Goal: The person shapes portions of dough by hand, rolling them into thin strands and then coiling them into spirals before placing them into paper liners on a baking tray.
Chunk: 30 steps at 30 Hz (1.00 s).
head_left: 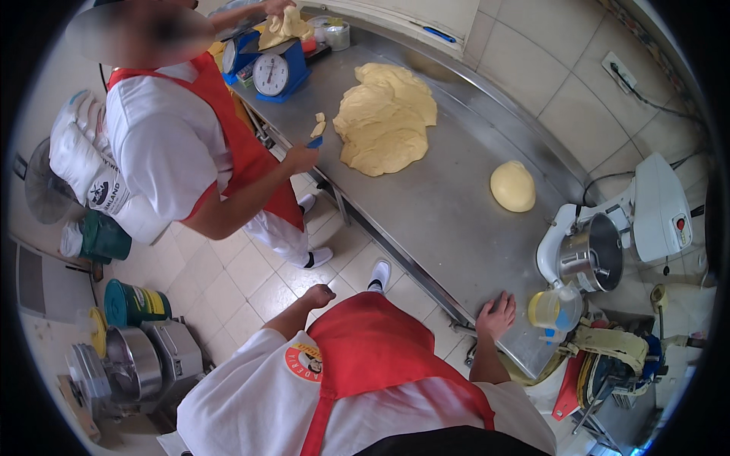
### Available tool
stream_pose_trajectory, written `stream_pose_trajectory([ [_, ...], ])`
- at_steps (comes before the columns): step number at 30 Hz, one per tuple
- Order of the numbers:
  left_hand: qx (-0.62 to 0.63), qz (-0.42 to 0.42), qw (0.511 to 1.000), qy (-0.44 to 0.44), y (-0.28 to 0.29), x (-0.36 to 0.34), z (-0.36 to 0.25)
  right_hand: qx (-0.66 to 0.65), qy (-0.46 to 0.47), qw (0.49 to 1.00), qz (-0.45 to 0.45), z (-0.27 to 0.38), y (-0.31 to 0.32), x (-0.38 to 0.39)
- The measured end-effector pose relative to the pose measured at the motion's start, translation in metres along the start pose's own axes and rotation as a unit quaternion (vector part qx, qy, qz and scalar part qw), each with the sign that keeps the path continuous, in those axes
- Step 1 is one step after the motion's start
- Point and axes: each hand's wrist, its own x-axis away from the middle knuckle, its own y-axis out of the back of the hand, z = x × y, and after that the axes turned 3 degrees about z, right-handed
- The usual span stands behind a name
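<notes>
The dough ball (512, 187) sits on the metal table (456, 209), likely soft, tacky and fairly heavy; I'd cup it underneath with both palms. The person's right hand (496, 316) lies spread on that table beside a plastic tub (541, 310). The left hand (318, 296) hangs apart from it, fingers curled, how tightly I can't tell. Farther off, a co-worker's hand (301, 159) holds a blue scraper (315, 142).

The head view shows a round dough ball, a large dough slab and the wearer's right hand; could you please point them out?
Round dough ball (512, 187), head view: middle of its top.
Large dough slab (384, 121), head view: middle of its surface.
Right hand (496, 316), head view: back of the hand.
</notes>
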Motion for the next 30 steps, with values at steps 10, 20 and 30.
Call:
stream_pose_trajectory([
  [10, 0.009, 0.029, 0.994, -0.101, 0.015, -0.001, -0.070, -0.005, 0.003, 1.000, -0.005, -0.002, -0.004, -0.003],
  [20, 0.009, -0.170, 0.917, -0.362, 0.072, 0.029, -0.318, -0.014, -0.003, 1.000, 0.018, -0.007, -0.005, -0.012],
  [30, -0.332, -0.222, 0.807, -0.435, 0.033, -0.127, -0.447, -0.016, -0.003, 0.998, 0.062, -0.018, -0.001, -0.020],
])
